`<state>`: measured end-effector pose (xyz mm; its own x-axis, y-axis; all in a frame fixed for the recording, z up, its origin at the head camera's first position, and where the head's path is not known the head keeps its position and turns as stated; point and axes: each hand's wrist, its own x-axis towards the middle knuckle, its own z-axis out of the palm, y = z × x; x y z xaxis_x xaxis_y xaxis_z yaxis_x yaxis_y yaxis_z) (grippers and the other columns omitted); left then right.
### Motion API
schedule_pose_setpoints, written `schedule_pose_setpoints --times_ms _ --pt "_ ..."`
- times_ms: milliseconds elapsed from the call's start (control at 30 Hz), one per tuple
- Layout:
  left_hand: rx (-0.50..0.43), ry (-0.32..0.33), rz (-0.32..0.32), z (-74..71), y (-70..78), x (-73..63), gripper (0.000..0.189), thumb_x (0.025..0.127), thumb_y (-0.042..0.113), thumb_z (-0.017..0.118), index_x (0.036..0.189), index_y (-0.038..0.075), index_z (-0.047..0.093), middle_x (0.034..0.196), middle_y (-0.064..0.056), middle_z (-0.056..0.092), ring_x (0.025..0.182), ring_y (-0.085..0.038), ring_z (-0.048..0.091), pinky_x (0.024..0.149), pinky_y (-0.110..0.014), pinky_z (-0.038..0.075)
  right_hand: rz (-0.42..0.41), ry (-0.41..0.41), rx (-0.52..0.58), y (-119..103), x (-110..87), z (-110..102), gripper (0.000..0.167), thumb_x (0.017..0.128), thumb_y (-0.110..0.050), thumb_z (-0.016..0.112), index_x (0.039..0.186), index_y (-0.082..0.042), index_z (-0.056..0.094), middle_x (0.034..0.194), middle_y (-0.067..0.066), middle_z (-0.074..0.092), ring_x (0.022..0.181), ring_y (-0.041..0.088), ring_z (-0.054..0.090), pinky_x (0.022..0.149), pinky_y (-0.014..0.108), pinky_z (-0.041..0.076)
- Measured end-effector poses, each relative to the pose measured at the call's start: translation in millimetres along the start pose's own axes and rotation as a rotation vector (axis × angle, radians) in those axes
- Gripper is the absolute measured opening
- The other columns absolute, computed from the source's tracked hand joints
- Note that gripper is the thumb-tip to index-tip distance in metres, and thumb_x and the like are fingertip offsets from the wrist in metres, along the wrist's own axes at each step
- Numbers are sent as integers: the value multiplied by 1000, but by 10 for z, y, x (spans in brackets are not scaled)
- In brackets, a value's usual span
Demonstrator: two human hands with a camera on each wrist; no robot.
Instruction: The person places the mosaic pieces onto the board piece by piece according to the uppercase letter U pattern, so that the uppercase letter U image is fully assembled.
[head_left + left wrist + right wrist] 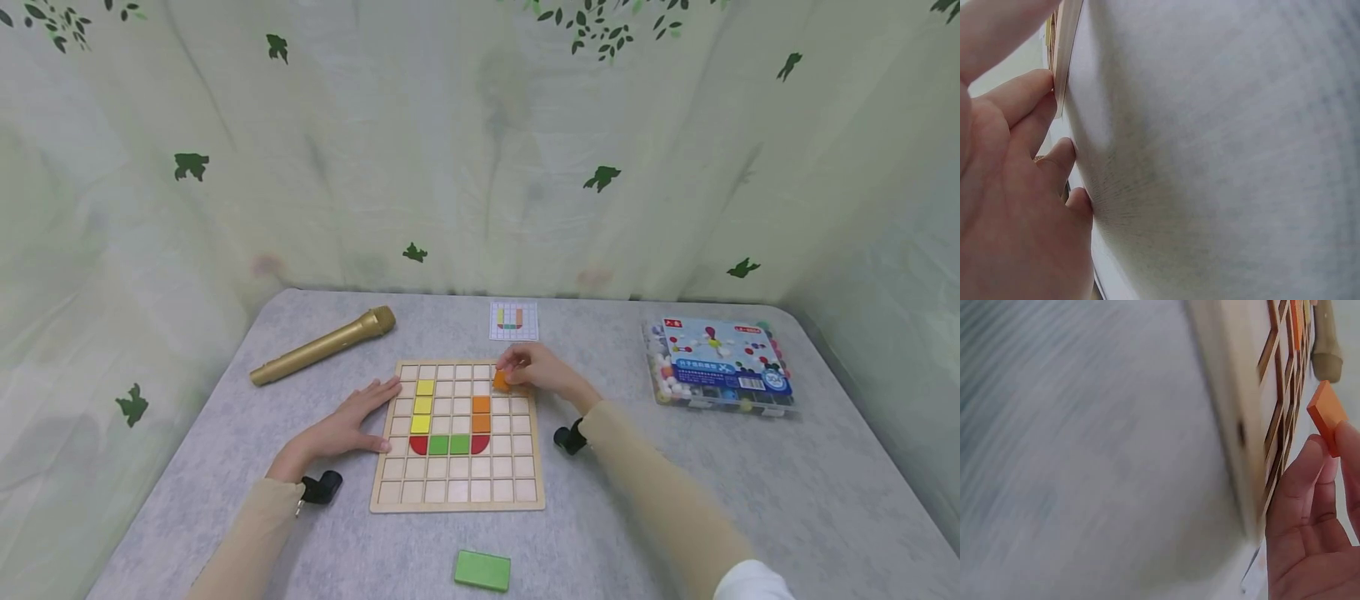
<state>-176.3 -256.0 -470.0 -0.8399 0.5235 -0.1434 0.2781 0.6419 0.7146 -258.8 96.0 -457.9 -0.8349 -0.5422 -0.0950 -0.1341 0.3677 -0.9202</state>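
A wooden grid board (pixel 457 496) lies mid-table, with yellow tiles (pixel 422 406), green tiles (pixel 449 444), red rounded tiles (pixel 479 445) and orange tiles (pixel 481 414) forming a U in its cells. My right hand (pixel 534 372) pinches a square orange tile (pixel 1329 412) between thumb and fingers over the board's far right part; the right wrist view has the tile tilted above the grid. My left hand (pixel 341 427) rests at the board's left edge with fingers spread, fingertips touching the frame in the left wrist view (pixel 1029 162).
Behind the board lies a small pattern card (pixel 513 322) with a coloured U. A gold microphone (pixel 322 345) lies at the back left. A clear case of coloured balls (pixel 723 367) sits at the right. Near the front edge is a green block (pixel 482 571).
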Motion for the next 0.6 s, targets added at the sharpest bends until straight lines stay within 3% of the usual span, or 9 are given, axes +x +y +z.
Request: schedule_pose_setpoints --times_ms 267,600 --pt "5 -1 -5 4 -4 4 96 79 34 78 151 1 23 157 -18 13 142 -42 0 112 -57 -3 -5 -11 -86 -104 153 233 12 86 6 60 96 1 66 82 7 60 68 15 53 57 24 48" --pt "3 2 -3 -1 7 -3 95 79 33 78 151 1 23 157 -17 14 142 -42 0 112 -58 -3 33 -6 -146 -173 185 324 12 85 7 60 91 0 66 81 7 60 65 15 54 54 22 46"
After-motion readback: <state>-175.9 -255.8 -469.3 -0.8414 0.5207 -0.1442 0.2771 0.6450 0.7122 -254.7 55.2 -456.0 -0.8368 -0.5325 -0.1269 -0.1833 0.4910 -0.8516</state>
